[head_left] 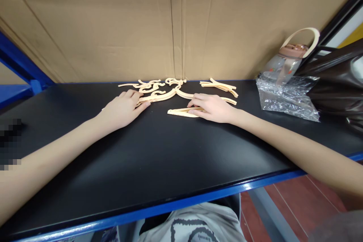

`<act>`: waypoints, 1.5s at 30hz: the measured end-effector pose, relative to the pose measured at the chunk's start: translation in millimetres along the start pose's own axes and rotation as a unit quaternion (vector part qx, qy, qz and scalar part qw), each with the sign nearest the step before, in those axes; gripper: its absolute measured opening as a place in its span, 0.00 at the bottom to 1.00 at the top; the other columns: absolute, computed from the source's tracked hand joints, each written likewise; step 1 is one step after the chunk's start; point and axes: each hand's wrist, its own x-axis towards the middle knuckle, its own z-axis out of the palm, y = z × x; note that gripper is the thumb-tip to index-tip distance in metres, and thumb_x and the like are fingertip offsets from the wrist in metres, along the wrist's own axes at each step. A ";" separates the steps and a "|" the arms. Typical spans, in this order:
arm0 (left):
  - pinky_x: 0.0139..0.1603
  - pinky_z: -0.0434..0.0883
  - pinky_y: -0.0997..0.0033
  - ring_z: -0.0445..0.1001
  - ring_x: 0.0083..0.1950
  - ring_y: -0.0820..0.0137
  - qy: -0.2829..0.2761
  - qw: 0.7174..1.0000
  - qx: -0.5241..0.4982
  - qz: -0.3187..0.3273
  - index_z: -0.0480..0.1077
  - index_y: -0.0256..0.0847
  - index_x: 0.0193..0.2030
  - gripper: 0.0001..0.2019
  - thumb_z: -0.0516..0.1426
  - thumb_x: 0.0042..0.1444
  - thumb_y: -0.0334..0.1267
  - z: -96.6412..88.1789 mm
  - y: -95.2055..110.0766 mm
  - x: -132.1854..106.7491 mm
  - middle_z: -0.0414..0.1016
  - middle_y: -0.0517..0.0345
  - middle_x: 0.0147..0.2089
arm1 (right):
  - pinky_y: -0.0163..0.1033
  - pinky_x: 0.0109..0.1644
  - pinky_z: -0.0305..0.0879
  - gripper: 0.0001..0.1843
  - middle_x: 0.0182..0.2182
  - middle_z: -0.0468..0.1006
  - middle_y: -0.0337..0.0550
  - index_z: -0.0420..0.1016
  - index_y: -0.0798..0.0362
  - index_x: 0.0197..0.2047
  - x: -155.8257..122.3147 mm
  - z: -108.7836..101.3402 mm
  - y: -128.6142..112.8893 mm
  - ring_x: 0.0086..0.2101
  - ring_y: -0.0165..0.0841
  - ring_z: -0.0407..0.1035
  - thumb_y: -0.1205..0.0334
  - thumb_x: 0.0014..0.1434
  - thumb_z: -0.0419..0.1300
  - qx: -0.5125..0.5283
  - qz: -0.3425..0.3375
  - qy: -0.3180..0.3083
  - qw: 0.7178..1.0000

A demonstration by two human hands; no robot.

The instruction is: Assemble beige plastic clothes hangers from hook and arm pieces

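Note:
A cream plastic hanger point(166, 95) lies on the black table, its hook toward the cardboard and its two curved arms spread left and right. My left hand point(123, 109) is closed over the end of its left arm, thumb in front and fingers behind. Close to the hanger's right arm, my right hand point(214, 108) has its fingers and thumb closed on a loose hanger arm point(181, 113) in front. That hand hides part of both pieces. Behind the left hand lies a pile of loose hanger hooks point(149, 86). Several more hanger arms point(219, 85) are stacked at the back right.
A cardboard wall point(127, 26) stands along the table's back edge. To the right are a clear bottle with a handle point(289, 58), a crinkled plastic bag point(286, 100) and a dark shiny bag point(334, 83). The black table point(159, 159) has a blue front edge.

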 end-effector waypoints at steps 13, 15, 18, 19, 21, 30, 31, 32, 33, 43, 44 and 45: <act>0.56 0.66 0.52 0.65 0.59 0.50 0.005 1.000 0.000 0.003 0.63 0.31 0.59 0.31 0.39 0.62 0.53 1.4 -0.8 0.2 0.66 0.40 0.58 | 0.37 0.39 0.60 0.18 0.41 0.74 0.44 0.73 0.54 0.45 0.0 -1.1 -1.4 0.41 0.34 0.70 0.52 0.68 0.47 0.000 -0.001 -0.005 1.000; 0.57 0.65 0.52 0.65 0.60 0.50 0.005 1.000 -0.001 0.005 0.63 0.31 0.59 0.31 0.39 0.62 0.53 1.2 -0.9 0.4 0.65 0.40 0.58 | 0.37 0.39 0.61 0.18 0.41 0.74 0.44 0.73 0.54 0.45 0.0 -1.2 -1.3 0.41 0.34 0.70 0.52 0.68 0.47 0.000 0.000 -0.006 1.000; 0.57 0.65 0.52 0.65 0.59 0.50 0.004 1.000 0.000 0.006 0.63 0.31 0.58 0.31 0.39 0.61 0.53 1.1 -1.3 0.4 0.65 0.40 0.59 | 0.37 0.39 0.61 0.18 0.41 0.74 0.44 0.73 0.54 0.45 0.1 -1.4 -1.4 0.40 0.34 0.70 0.53 0.68 0.47 0.002 0.003 -0.006 1.000; 0.57 0.65 0.52 0.65 0.59 0.50 0.004 1.000 0.000 0.006 0.63 0.31 0.58 0.31 0.39 0.61 0.53 1.2 -1.5 0.3 0.65 0.40 0.59 | 0.37 0.39 0.61 0.18 0.41 0.74 0.45 0.73 0.54 0.45 0.2 -1.5 -1.5 0.40 0.34 0.70 0.53 0.68 0.47 0.004 0.003 -0.006 1.000; 0.57 0.65 0.52 0.65 0.59 0.50 0.005 1.000 0.000 0.007 0.63 0.31 0.58 0.31 0.38 0.61 0.53 1.4 -2.0 0.2 0.65 0.40 0.59 | 0.37 0.39 0.60 0.18 0.41 0.74 0.45 0.73 0.54 0.45 0.3 -1.5 -1.5 0.40 0.34 0.70 0.52 0.68 0.47 0.005 0.003 -0.007 1.000; 0.57 0.65 0.52 0.65 0.59 0.50 0.007 1.000 -0.005 0.004 0.63 0.31 0.58 0.31 0.39 0.61 0.53 1.5 -1.2 0.5 0.65 0.40 0.59 | 0.37 0.39 0.60 0.19 0.42 0.74 0.45 0.73 0.53 0.46 0.0 -0.8 -0.9 0.41 0.35 0.70 0.52 0.68 0.46 0.003 0.004 -0.008 1.000; 0.57 0.65 0.52 0.65 0.59 0.50 0.007 1.000 -0.005 0.004 0.63 0.31 0.58 0.31 0.39 0.61 0.53 1.1 -0.8 0.4 0.65 0.40 0.59 | 0.37 0.39 0.60 0.19 0.42 0.74 0.45 0.73 0.53 0.46 0.0 -0.9 -1.0 0.41 0.35 0.70 0.52 0.68 0.46 0.003 0.004 -0.008 1.000; 0.57 0.65 0.52 0.65 0.59 0.50 0.006 1.000 -0.005 0.004 0.63 0.31 0.58 0.31 0.39 0.61 0.53 0.6 -0.5 0.2 0.65 0.40 0.59 | 0.37 0.39 0.60 0.19 0.42 0.74 0.45 0.73 0.53 0.46 0.0 -1.0 -1.0 0.41 0.35 0.70 0.52 0.68 0.47 0.003 0.004 -0.008 1.000; 0.57 0.65 0.52 0.65 0.59 0.50 0.005 1.000 -0.005 0.004 0.63 0.31 0.58 0.31 0.39 0.61 0.53 0.2 -0.2 0.1 0.66 0.40 0.59 | 0.37 0.39 0.60 0.19 0.41 0.74 0.45 0.73 0.54 0.45 0.0 -1.1 -1.1 0.41 0.35 0.70 0.52 0.68 0.47 0.003 0.003 -0.008 1.000; 0.58 0.64 0.51 0.64 0.60 0.50 0.003 1.000 -0.012 0.004 0.63 0.31 0.58 0.30 0.39 0.61 0.53 -0.6 0.8 -0.3 0.66 0.39 0.58 | 0.37 0.39 0.60 0.19 0.41 0.74 0.45 0.73 0.54 0.45 -0.4 -0.8 -0.6 0.41 0.35 0.70 0.52 0.68 0.46 0.005 0.001 -0.007 1.000; 0.59 0.64 0.51 0.64 0.60 0.50 0.002 1.000 -0.012 0.004 0.63 0.31 0.58 0.30 0.39 0.61 0.53 -0.8 1.1 -0.4 0.66 0.39 0.58 | 0.37 0.39 0.60 0.19 0.41 0.74 0.45 0.73 0.54 0.45 -0.5 -0.7 -0.5 0.41 0.35 0.70 0.52 0.68 0.46 0.005 0.001 -0.007 1.000; 0.58 0.64 0.51 0.64 0.60 0.49 0.000 1.000 -0.011 0.003 0.63 0.31 0.58 0.30 0.39 0.61 0.53 -1.1 1.5 -0.5 0.66 0.39 0.58 | 0.37 0.39 0.60 0.19 0.41 0.74 0.45 0.73 0.54 0.45 -0.5 -0.6 -0.4 0.41 0.35 0.70 0.52 0.68 0.46 0.005 0.002 -0.008 1.000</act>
